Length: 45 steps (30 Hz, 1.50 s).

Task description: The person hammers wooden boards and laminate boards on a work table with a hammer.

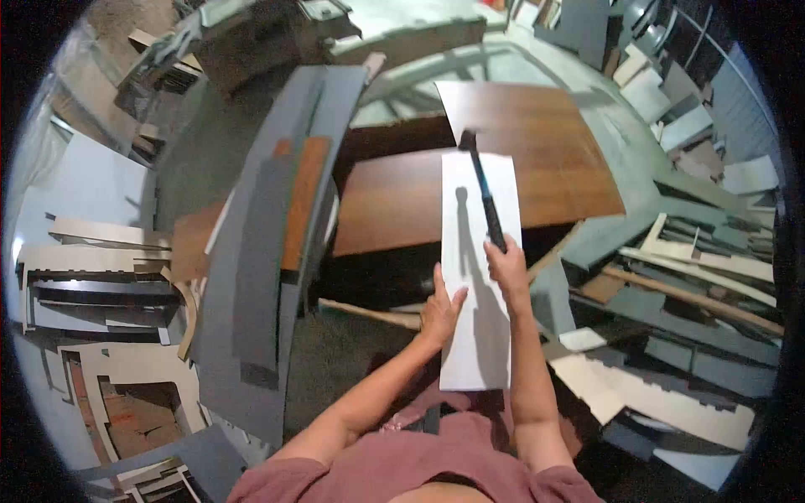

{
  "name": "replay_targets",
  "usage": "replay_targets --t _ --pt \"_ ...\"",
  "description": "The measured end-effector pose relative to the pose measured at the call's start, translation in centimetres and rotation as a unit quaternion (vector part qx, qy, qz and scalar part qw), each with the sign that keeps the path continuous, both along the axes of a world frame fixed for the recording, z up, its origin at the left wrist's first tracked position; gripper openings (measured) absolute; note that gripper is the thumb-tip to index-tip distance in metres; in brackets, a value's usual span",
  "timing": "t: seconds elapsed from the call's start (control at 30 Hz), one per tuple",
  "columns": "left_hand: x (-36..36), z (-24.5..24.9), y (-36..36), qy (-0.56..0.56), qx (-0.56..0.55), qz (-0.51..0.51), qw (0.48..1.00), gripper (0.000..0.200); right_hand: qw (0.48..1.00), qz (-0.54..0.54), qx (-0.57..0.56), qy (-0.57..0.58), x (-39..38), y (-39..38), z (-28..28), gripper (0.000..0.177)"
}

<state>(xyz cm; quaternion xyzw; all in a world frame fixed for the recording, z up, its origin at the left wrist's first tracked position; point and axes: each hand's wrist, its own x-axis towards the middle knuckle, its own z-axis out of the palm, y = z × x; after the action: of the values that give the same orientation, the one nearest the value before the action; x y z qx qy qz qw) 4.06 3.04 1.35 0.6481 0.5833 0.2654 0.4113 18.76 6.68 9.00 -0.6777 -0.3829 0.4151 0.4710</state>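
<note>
In my right hand (508,264) is a hammer (486,189), gripped near the end of its dark handle. Its black head points away from me, above the far end of a long white board (480,335). My left hand (439,312) is at the board's left edge, thumb on its face and fingers along the side. Beneath the board's far part lies a brown wood-grain panel (394,201). A second wood-grain panel (537,142) lies behind and to the right. The hammer's shadow falls on the white board.
Long grey panels (222,335) are stacked at my left, with an orange-brown strip (306,201) among them. Cream cut-out pieces (189,377) lie farther left. Scrap strips (704,268) are heaped at the right. A pale green surface (511,67) lies behind the wood-grain panels.
</note>
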Motion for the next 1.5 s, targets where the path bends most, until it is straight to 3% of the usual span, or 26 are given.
replay_targets --t 0.07,0.13,0.23,0.33,0.4,0.43,0.57,0.73,0.8,0.83,0.93,1.03,1.17,1.27,1.33,1.5 --pt "-0.2 1.6 0.0 -0.028 -0.041 -0.007 0.999 0.076 0.994 0.001 0.027 -0.109 0.4 1.2 -4.6 0.027" --pt "-0.1 1.6 0.2 0.010 -0.058 -0.001 0.998 0.076 0.995 0.011 -0.055 -0.084 -0.2 1.4 -3.6 0.030" --pt "-0.3 1.8 0.1 0.000 -0.058 -0.006 0.998 0.076 0.999 0.009 0.020 -0.026 -0.9 0.2 -2.8 0.015" --pt "-0.2 0.3 0.0 -0.037 -0.002 0.024 0.999 0.072 0.998 -0.008 -0.003 0.068 -1.3 -3.6 0.9 0.013" --pt "0.7 -2.6 1.5 -0.112 0.027 0.103 0.988 0.055 0.997 -0.010 0.008 0.082 -1.0 -6.6 2.2 0.013" --pt "0.8 -2.5 2.1 -0.079 -0.016 0.103 0.991 0.042 0.996 -0.033 0.006 0.088 -0.7 -8.1 2.4 0.012" --pt "2.2 -2.2 3.0 -0.104 0.005 0.153 0.983 0.041 0.991 -0.108 -0.018 0.081 0.8 -14.0 2.6 0.011" --pt "4.2 -2.8 6.6 -0.113 0.016 0.153 0.982 0.042 0.989 -0.128 0.003 0.073 2.6 -19.6 1.6 0.018" --pt "4.8 -2.7 7.3 -0.107 0.025 0.152 0.982 0.043 0.987 -0.153 0.049 0.011 2.7 -21.0 1.1 0.019" --pt "5.3 -3.1 7.7 -0.108 0.040 0.159 0.980 0.043 0.984 -0.157 0.040 0.076 2.3 -21.7 2.4 0.020" --pt "5.2 -2.2 8.2 -0.081 0.023 0.154 0.985 0.043 0.983 -0.180 -0.008 0.039 2.2 -23.1 1.8 0.029" --pt "4.3 -1.0 6.8 -0.096 -0.007 0.108 0.989 0.040 0.988 -0.155 0.012 -0.018 1.9 -23.0 1.9 0.028" --pt "2.9 -1.9 4.3 -0.137 -0.058 0.042 0.988 0.044 0.984 -0.156 0.010 0.085 1.0 -20.1 4.4 0.019" --pt "2.1 -0.7 2.4 -0.023 0.000 -0.004 1.000 0.058 0.986 -0.150 0.007 0.071 1.2 -16.8 4.9 0.016" --pt "2.4 -0.7 1.1 -0.065 0.013 0.002 0.998 0.062 0.988 -0.137 0.029 0.058 2.1 -14.6 3.2 0.018" --pt "2.9 -1.7 -0.1 -0.019 0.048 0.020 0.998 0.067 0.993 -0.120 0.003 -0.020 3.2 -11.5 -2.0 0.024"
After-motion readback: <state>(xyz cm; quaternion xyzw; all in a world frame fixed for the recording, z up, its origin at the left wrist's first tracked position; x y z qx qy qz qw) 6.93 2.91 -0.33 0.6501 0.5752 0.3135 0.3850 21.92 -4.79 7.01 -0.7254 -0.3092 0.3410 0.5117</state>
